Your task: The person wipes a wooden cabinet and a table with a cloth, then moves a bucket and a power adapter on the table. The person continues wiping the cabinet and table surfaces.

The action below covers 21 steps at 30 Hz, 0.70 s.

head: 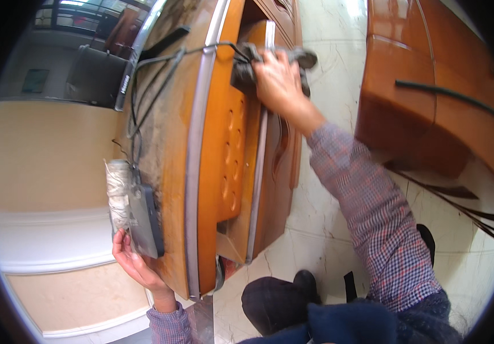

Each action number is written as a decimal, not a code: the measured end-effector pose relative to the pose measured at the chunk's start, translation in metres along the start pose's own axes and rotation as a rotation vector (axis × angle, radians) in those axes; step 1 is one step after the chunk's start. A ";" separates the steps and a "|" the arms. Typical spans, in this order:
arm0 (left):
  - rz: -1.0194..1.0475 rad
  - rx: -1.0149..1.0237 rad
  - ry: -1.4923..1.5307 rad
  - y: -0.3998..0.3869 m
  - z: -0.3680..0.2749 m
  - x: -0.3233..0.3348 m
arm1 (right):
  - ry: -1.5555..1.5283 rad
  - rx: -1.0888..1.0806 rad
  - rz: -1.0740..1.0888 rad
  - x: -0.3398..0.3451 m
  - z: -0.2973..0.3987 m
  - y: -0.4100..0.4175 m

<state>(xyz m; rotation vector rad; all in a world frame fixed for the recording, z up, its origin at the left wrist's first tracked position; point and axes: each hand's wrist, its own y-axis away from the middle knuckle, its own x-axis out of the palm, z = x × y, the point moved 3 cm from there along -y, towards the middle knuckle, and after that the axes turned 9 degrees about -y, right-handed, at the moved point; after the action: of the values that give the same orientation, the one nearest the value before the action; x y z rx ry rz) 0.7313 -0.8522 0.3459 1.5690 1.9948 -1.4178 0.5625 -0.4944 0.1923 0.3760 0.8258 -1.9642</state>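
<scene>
My right hand [279, 81] is closed on a crumpled dark grey cloth [247, 75] at the front of a wooden TV cabinet [174, 180]. A black cable [195, 49] crosses the cabinet's top and reaches down to the cloth; its end is hidden there. My left hand [137, 266] is at the cabinet's near end, fingertips touching the lower end of a spool of white string [118, 193]. Whether they grip it cannot be told. Against the spool stands a flat grey-black electronic box [146, 221], close to the left thumb, with cables at its far end.
A flat-screen television [70, 56] stands on the dusty cabinet top, by the wall [53, 159]. Below the top are an open shelf and a panel with oval holes [232, 159]. Polished wooden furniture [427, 94] stands to the right across the tiled floor [324, 180].
</scene>
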 end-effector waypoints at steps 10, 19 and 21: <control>-0.063 -0.004 0.121 0.000 0.007 0.002 | -0.529 0.072 -0.257 0.050 0.034 0.208; -0.018 0.016 0.135 0.002 0.008 0.001 | -0.095 0.015 -0.352 0.133 -0.011 0.259; -0.028 0.004 0.153 0.002 0.012 0.000 | -0.207 0.309 -0.105 0.153 -0.073 0.196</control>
<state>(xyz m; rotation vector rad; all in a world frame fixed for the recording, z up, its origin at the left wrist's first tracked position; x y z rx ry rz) 0.7285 -0.8614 0.3391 1.7051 2.1074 -1.3494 0.6465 -0.6090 -0.0240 0.3063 0.4172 -2.1921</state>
